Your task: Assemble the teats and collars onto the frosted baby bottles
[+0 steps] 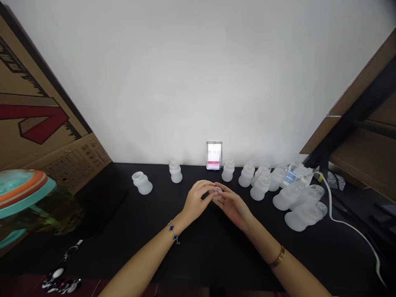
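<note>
A translucent piece (218,192) is grasped by the left hand (197,202) and the right hand (234,207), nearer than the bottles (261,186).

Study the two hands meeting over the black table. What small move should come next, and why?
Probably the left hand should reach for the uncapped bottle lying to its left, while the right hand holds the small clear piece: both hands pinch that piece, and that bottle alone seems to lack a domed cap.
</note>
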Motion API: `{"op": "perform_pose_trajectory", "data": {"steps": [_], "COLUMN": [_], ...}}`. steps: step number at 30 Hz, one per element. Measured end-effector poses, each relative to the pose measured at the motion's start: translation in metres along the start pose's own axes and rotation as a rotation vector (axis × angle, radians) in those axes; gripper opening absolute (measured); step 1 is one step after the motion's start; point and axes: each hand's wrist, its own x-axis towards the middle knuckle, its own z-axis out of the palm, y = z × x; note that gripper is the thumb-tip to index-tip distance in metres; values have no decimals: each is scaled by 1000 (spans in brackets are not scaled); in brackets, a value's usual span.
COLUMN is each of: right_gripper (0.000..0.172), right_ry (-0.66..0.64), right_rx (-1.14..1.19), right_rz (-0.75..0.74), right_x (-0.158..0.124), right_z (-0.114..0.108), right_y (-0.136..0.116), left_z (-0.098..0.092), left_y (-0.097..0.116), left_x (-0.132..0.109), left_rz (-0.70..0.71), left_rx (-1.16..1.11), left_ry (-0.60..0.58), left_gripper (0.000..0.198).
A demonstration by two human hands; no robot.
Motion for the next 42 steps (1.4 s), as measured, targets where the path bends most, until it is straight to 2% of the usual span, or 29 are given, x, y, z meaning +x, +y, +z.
{"op": "perform_pose_trajectory", "data": {"steps": [13, 26, 28, 38, 42], "right_gripper": [31, 32, 33, 41, 40], "right_ry": [48, 2, -1, -4, -23], "right_rx": [-39, -115, -162, -445, -537], "right_rz": [35, 42, 31, -115, -158], "right_x": [5, 5, 3, 3, 4], "right_z": [-2, -1, 0, -1, -4], "right_y": [3, 4, 3, 0, 1], "left_z": [0, -1, -2, -3, -6], "left_y": [2, -1, 1, -4, -3], "left_x": [1, 0, 1, 10, 10], "left_rz": [84, -100, -166, -710, -857], "left_rx": [70, -63, -119, -655, -781], "left_ry": [25, 4, -8, -25, -37], "left_gripper": [12, 13, 16, 34, 38]}}
